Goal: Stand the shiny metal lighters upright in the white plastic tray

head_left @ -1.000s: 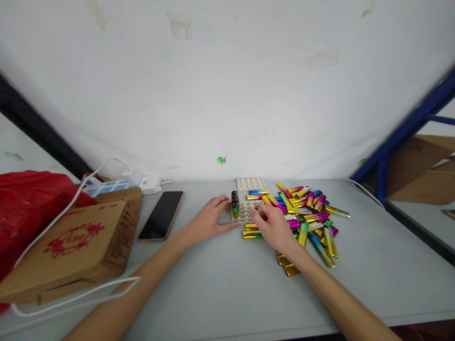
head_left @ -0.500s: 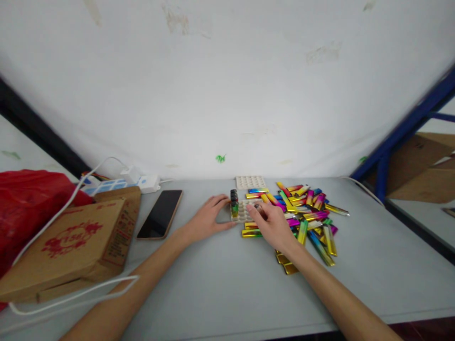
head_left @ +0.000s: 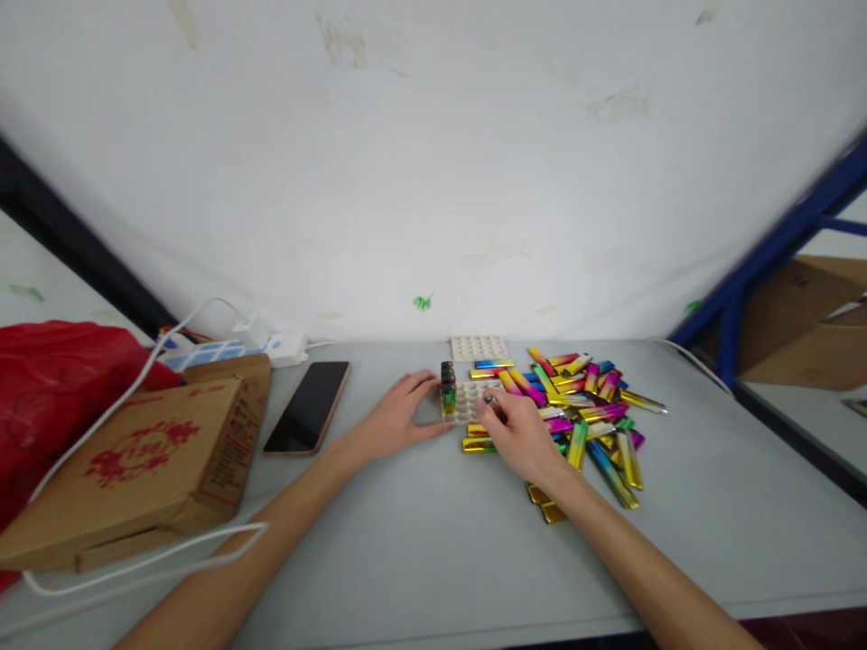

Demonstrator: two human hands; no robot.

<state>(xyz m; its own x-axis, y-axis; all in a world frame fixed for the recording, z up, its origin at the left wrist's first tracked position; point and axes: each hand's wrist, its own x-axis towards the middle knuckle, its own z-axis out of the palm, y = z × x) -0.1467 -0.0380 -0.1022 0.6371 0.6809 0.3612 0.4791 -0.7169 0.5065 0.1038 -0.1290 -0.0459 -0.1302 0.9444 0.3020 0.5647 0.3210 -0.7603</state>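
A pale tray (head_left: 467,411) with rows of small sockets lies in the middle of the table. Several lighters (head_left: 448,397) with black tops stand upright in a row along its left end. My left hand (head_left: 399,417) is spread around that end, its thumb at the near corner and its fingertips beside the lighters. Over the tray's right part, my right hand (head_left: 518,433) is closed in a pinch on a lighter (head_left: 488,399); only its small dark top shows, the rest being hidden by the fingers.
Shiny multicoloured lighters (head_left: 589,411) lie in a loose pile right of the tray. A second socketed tray (head_left: 479,348) sits by the wall. Leftward are a phone (head_left: 308,406), a cardboard box (head_left: 149,460), a power strip (head_left: 284,349), a red bag (head_left: 60,388) and a white cable (head_left: 142,552).
My right hand has shifted slightly and its fingers have curled, with the dark lighter top now plainer between them. The left hand stays in place. The whole view has moved very slightly.
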